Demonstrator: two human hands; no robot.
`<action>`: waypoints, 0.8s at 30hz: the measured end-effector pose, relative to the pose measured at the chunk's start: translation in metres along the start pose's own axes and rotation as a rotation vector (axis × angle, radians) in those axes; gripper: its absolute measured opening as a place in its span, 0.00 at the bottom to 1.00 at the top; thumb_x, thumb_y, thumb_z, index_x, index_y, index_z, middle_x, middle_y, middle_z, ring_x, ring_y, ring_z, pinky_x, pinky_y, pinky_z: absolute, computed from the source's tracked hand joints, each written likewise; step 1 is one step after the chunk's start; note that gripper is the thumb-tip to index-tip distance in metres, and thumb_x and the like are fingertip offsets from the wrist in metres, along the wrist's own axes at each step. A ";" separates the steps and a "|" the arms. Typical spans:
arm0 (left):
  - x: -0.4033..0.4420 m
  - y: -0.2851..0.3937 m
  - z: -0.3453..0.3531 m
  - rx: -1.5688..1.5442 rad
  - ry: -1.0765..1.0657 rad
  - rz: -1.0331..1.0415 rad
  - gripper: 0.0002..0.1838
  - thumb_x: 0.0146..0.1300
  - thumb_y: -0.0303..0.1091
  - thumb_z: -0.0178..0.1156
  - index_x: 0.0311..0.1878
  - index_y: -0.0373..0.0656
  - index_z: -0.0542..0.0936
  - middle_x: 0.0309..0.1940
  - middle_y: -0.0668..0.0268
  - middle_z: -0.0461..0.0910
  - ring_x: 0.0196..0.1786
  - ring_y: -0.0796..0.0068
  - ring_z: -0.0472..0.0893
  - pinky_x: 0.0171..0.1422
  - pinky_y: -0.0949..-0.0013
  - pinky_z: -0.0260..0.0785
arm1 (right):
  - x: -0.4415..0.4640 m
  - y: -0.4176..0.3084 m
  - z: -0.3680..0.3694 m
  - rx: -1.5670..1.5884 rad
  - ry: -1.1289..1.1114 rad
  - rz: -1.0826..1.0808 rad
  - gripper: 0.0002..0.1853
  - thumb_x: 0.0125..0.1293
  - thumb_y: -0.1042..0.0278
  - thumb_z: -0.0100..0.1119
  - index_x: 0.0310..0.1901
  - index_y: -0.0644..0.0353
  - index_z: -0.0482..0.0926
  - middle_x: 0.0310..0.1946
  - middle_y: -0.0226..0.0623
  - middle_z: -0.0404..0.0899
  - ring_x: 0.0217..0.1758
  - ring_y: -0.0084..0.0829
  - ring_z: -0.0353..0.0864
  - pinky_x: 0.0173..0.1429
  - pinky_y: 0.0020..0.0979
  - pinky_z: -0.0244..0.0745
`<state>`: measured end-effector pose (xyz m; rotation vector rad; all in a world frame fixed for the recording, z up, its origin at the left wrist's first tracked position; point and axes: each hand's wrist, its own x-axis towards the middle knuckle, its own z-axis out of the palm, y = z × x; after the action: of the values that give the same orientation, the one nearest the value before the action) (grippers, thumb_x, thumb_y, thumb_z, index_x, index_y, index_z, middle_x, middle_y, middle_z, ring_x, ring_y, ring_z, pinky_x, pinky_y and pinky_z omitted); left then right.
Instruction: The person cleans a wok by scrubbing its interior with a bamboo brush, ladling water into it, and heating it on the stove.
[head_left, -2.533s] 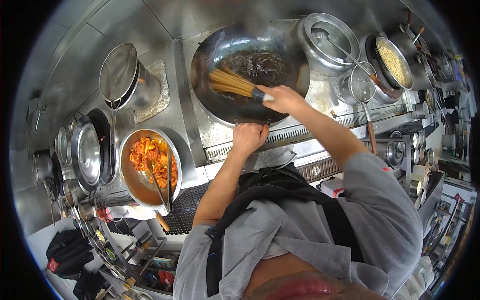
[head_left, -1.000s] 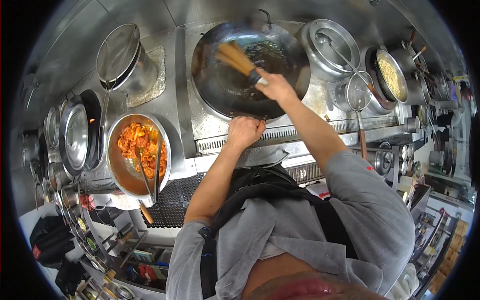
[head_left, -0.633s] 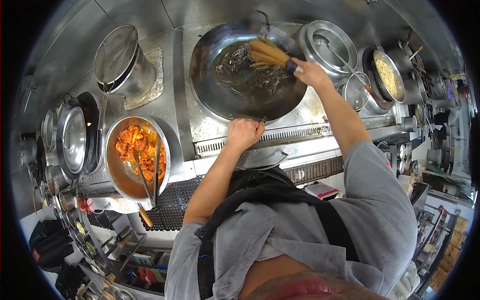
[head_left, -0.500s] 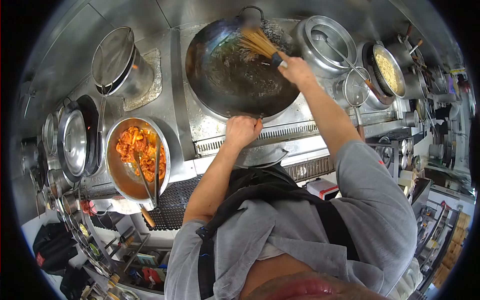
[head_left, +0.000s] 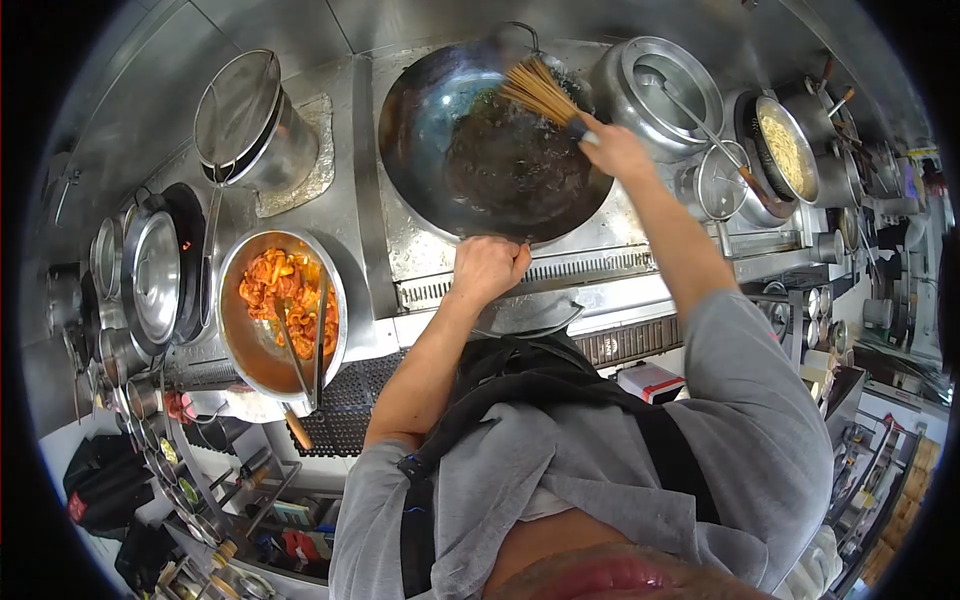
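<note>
A large dark wok (head_left: 430, 170) sits on the stove, wet inside with dark liquid in its bottom. My right hand (head_left: 615, 152) is closed round the handle of a bamboo wok brush (head_left: 540, 92). Its splayed bristles touch the wok's far right inner wall. At the wok's near edge, my left hand (head_left: 487, 268) is closed, gripping the rim or a handle there; the fingers hide exactly which part.
Left of the wok stands a steel bowl (head_left: 240, 345) of red-sauced pieces with tongs (head_left: 319, 345) in it. Behind it a strainer (head_left: 237, 115) rests on a pot. To the right are a lidless steel pot (head_left: 620, 85), a wire skimmer (head_left: 722, 182) and a pan of noodles (head_left: 780, 150).
The brush and my right hand have shifted slightly right along the wok's far side. The liquid has drawn together, baring more of the bluish left wall. My left hand keeps its hold.
</note>
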<state>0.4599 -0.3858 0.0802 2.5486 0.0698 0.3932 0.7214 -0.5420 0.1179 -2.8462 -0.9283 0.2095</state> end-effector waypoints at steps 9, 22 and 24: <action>-0.003 -0.001 0.001 -0.014 0.060 0.026 0.19 0.59 0.41 0.62 0.14 0.44 0.80 0.15 0.62 0.78 0.22 0.58 0.81 0.28 0.56 0.73 | -0.048 -0.086 0.030 0.375 -0.226 -0.198 0.35 0.61 0.51 0.62 0.71 0.44 0.69 0.51 0.54 0.82 0.56 0.54 0.80 0.64 0.45 0.73; 0.001 -0.009 0.002 -0.001 0.027 0.038 0.19 0.58 0.40 0.63 0.13 0.44 0.78 0.15 0.62 0.78 0.22 0.58 0.80 0.27 0.56 0.72 | 0.002 -0.075 0.006 0.213 -0.047 0.015 0.29 0.62 0.55 0.59 0.67 0.44 0.73 0.47 0.52 0.84 0.51 0.52 0.83 0.60 0.47 0.76; 0.000 -0.010 0.005 -0.006 0.035 0.042 0.19 0.58 0.40 0.63 0.14 0.44 0.78 0.15 0.62 0.78 0.22 0.58 0.81 0.27 0.56 0.72 | -0.023 -0.103 0.003 0.215 -0.181 -0.046 0.29 0.63 0.56 0.58 0.68 0.46 0.72 0.45 0.53 0.84 0.50 0.53 0.83 0.59 0.48 0.76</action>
<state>0.4618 -0.3797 0.0712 2.5409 0.0282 0.4540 0.6431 -0.4729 0.1352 -2.6389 -0.9391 0.5355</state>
